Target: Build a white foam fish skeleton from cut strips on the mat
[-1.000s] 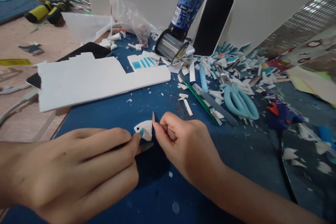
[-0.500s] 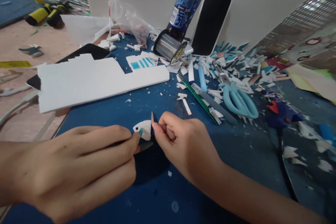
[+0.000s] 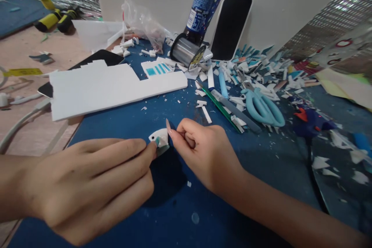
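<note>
My left hand (image 3: 99, 182) is closed in a pinch on a small white foam fish (image 3: 161, 135). The piece has a black dot like an eye and a teal patch beside my fingertips. A greyish edge shows along its underside, and its left part is hidden by my fingers. My right hand (image 3: 206, 151) is closed with fingers curled, at the fish's right end. A thin pointed tip, looking like a long nail, rises from its thumb along the fish's edge. Whether anything small sits in that pinch is hidden. Both hands are above a blue mat (image 3: 174, 217).
A white foam board (image 3: 95, 93) lies behind my left hand. To the right are a green pen-like tool (image 3: 219, 108), light-blue scissors (image 3: 264, 108), a dark blue glue gun (image 3: 312, 124) and heaped foam scraps (image 3: 261, 69). A wire spool (image 3: 186, 52), blue tube (image 3: 203, 4) and phone (image 3: 231, 27) stand behind.
The fish has tilted and risen slightly, and the grey tip formerly apart below it now meets its lower edge. My right hand has shifted slightly up. The whole view has moved a little.
</note>
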Motion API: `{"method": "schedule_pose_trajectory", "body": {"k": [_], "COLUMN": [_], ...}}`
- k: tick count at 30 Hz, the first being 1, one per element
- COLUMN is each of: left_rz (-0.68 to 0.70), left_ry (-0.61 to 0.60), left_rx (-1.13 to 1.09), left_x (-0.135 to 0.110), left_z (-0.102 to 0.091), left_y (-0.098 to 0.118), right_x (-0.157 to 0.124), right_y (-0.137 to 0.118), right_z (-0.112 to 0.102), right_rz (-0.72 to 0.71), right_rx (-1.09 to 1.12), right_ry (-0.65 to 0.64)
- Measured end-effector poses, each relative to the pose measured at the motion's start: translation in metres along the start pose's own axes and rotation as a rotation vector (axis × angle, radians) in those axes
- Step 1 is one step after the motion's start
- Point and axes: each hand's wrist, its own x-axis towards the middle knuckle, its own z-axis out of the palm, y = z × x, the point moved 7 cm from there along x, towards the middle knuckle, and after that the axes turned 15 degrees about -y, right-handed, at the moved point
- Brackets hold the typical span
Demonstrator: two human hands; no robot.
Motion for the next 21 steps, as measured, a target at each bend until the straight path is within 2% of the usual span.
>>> {"method": "schedule_pose_trajectory", "body": {"k": [2, 4, 6, 9, 15, 18, 21], "left_rz": [0.003, -0.056, -0.236, -0.344, -0.289, -0.443, -0.53], "left_ry": [-0.001, 0.032, 0.14, 0.212, 0.094, 0.024, -0.074], "left_rx": [-0.017, -0.079, -0.193, -0.302, -0.234, -0.201, -0.266], "left_x": [0.001, 0.001, -0.003, -0.007, -0.011, -0.02, -0.028], "left_z": [0.001, 0.003, 0.003, 0.007, 0.001, -0.004, 0.002], "left_y": [0.002, 0.004, 0.001, 0.004, 0.013, 0.018, 0.027], "right_x": [0.0, 0.0, -0.001, -0.001, 0.0, 0.0, -0.001], "right_y": [0.001, 0.003, 0.004, 0.004, 0.002, 0.003, 0.004], "right_z": [0.0, 0.0, -0.001, -0.001, -0.001, -0.002, 0.001], "right_rz": [0.001, 0.004, 0.005, 0.006, -0.004, -0.005, -0.003], "right_rx": [0.044, 0.084, 0.101, 0.1, 0.097, 0.103, 0.122], "right_ry": [-0.008, -0.012, -0.012, -0.004, -0.006, -0.004, -0.022]}}
